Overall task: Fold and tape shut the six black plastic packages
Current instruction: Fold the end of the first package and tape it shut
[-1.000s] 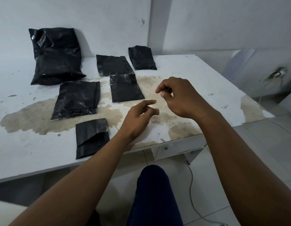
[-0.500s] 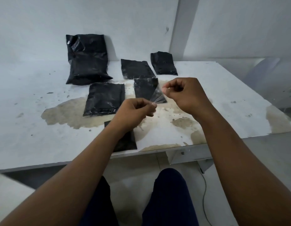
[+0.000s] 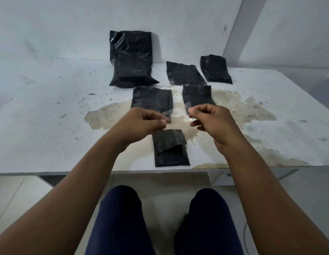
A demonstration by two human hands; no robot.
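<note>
Clear tape strip [image 3: 178, 117], barely visible from the head view, is stretched between your left hand [image 3: 141, 120] and right hand [image 3: 209, 118], fingers of each pinching one end. Nearest package [image 3: 170, 148] lies at six o'clock below them on the counter [image 3: 49, 135], flap folded; five others sit toward twelve. Let the strip sag, I'd say, and it sticks to itself.
</note>
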